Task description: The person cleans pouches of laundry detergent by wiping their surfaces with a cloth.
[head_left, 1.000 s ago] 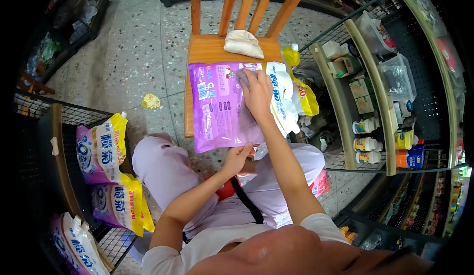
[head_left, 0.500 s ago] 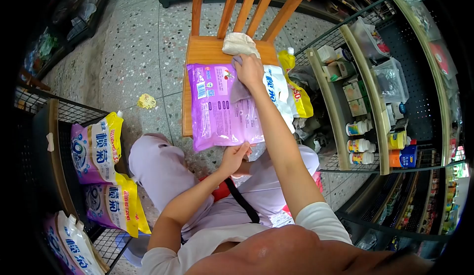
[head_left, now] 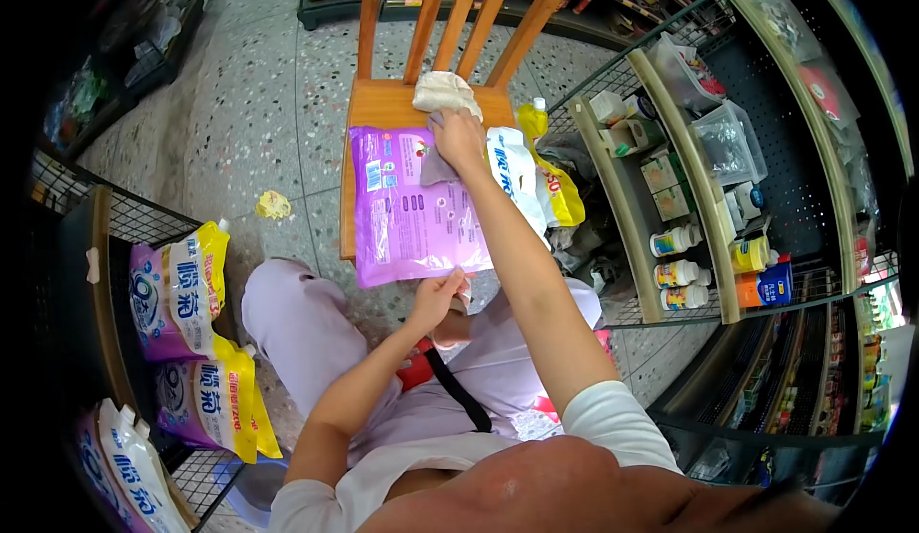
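Note:
A purple laundry detergent pouch [head_left: 397, 232] lies back-side up on a wooden chair seat [head_left: 378, 102], its white spouted end pointing right. My right hand [head_left: 458, 141] presses a grey cloth [head_left: 438, 167] onto the pouch's upper part, fingers closed on the cloth. At the pouch's near edge, my left hand [head_left: 440, 299] pinches its lower rim between thumb and fingers. Just beyond my right hand, a folded beige cloth [head_left: 446, 93] rests on the seat.
More detergent pouches [head_left: 182, 289] stand on a wire-sided shelf at left. A yellow pouch [head_left: 563, 193] is right of the chair. Shelves at right hold bottles [head_left: 678, 273] and clear plastic boxes [head_left: 729, 148]. A yellow scrap [head_left: 273, 205] lies on the speckled floor.
The view has shifted slightly, so most things sit further left. My right hand and the grey cloth have moved a little leftward over the pouch. My left hand stays at the near edge.

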